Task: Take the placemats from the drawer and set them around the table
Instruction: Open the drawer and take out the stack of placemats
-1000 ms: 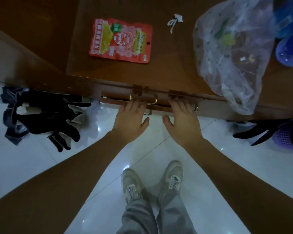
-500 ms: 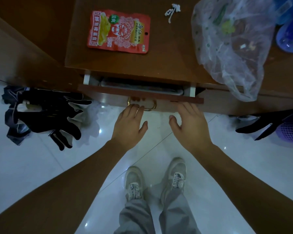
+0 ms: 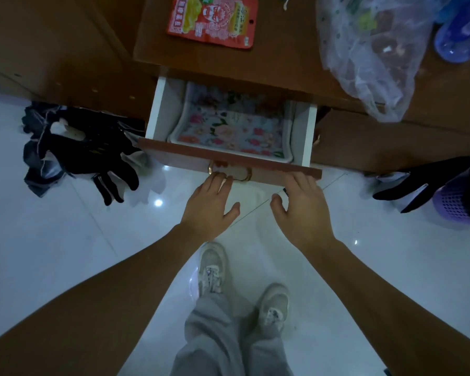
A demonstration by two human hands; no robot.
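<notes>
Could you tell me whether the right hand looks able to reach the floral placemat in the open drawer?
Probably yes: the white-sided wooden drawer stands open, the pink floral placemat lies uncovered inside, and the empty right hand is at its front.

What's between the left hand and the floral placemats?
In the head view, only the drawer front and its gold handle separate the left hand from the placemats.

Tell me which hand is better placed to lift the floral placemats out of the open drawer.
Probably the right hand: its straight fingers only rest against the drawer front, free to reach the placemats. The left hand has its fingers at the handle.
</notes>
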